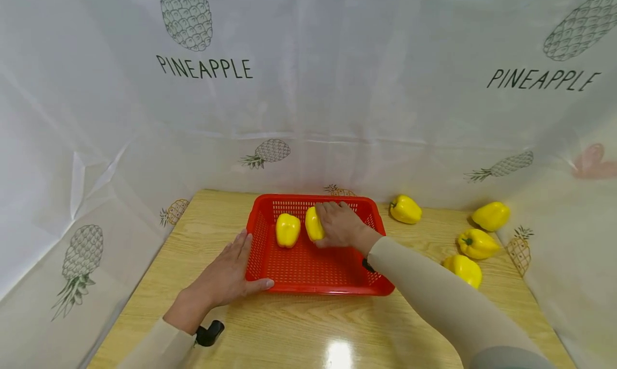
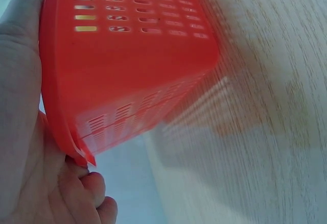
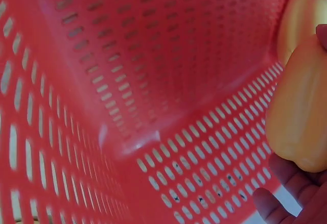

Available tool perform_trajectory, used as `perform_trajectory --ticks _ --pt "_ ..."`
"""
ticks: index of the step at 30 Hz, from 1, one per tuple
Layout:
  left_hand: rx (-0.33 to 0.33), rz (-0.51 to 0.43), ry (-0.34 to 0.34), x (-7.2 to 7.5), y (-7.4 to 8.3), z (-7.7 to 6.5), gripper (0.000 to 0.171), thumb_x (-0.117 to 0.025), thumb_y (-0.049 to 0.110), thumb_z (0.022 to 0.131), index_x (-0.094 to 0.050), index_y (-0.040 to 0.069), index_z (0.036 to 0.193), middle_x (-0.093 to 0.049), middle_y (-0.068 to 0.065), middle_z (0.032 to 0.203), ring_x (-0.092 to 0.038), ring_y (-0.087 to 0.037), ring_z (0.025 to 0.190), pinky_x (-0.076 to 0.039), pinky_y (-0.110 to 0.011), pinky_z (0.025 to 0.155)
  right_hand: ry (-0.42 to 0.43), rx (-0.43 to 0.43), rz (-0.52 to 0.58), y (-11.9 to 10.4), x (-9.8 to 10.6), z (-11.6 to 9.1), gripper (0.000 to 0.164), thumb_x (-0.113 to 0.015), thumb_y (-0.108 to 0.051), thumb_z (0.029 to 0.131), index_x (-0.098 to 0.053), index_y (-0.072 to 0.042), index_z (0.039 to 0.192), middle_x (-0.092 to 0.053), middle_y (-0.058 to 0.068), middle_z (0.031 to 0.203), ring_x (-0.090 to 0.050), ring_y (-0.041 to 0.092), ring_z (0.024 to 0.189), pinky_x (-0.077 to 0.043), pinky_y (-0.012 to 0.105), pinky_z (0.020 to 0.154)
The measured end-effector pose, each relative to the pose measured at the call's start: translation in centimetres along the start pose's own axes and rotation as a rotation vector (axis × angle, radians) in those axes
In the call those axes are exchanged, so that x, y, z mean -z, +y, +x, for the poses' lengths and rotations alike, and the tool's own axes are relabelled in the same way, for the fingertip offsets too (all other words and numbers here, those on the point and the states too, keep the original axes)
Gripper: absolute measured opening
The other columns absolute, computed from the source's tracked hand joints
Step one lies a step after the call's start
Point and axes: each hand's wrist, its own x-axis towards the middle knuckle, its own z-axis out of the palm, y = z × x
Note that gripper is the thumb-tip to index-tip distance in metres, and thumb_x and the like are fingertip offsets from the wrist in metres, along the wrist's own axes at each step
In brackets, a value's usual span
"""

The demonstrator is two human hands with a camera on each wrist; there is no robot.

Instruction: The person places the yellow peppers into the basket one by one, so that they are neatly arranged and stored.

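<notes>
A red perforated plastic basket point(image 1: 318, 290) stands on the wooden table. Inside it, toward the left, sits a yellow bell pepper point(image 1: 288, 231). My right hand point(image 1: 339, 224) reaches into the basket and grips a second yellow bell pepper point(image 1: 314, 224) just right of the first. In the right wrist view, fingers curl around this held pepper point(image 3: 299, 106), with the other pepper point(image 3: 301, 25) behind it. My left hand point(image 1: 230, 272) rests at the basket's near left corner, its fingers extended along the left rim and the thumb on the front rim.
Right of the basket, one yellow pepper point(image 1: 406, 209) lies near the back edge of the wooden table point(image 1: 270, 331). Three more sit at the far right: a rear pepper point(image 1: 491, 216), a middle pepper point(image 1: 477, 244) and a front pepper point(image 1: 464, 270). A pineapple-printed sheet point(image 1: 328, 101) surrounds the table.
</notes>
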Motion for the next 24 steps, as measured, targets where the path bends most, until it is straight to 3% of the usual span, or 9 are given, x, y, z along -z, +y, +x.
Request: perform_trajectory --ticks 8,24 --pt "0.008 -0.004 -0.009 0.0 0.0 0.2 0.133 -0.057 0.089 0.084 -0.015 -0.007 0.166 -0.009 -0.026 0.175 -0.020 -0.045 0.161 -0.024 -0.059 0.129 -0.065 0.004 -0.025 -0.1 -1.2 0.2 0.096 -0.063 -0.070 0.091 -0.039 -0.002 0.154 -0.058 0.015 0.146 -0.057 0.032 0.136 -0.045 0.052 0.119" --pt "-0.006 -0.007 0.002 0.1 0.2 0.0 0.131 -0.057 0.087 0.086 -0.016 -0.008 0.165 -0.009 -0.027 0.175 -0.020 -0.045 0.161 -0.024 -0.059 0.129 -0.055 -0.016 0.026 -1.0 -3.6 0.5 0.090 -0.064 -0.069 0.089 -0.042 -0.006 0.149 -0.061 0.011 0.137 -0.059 0.028 0.122 -0.051 0.046 0.107"
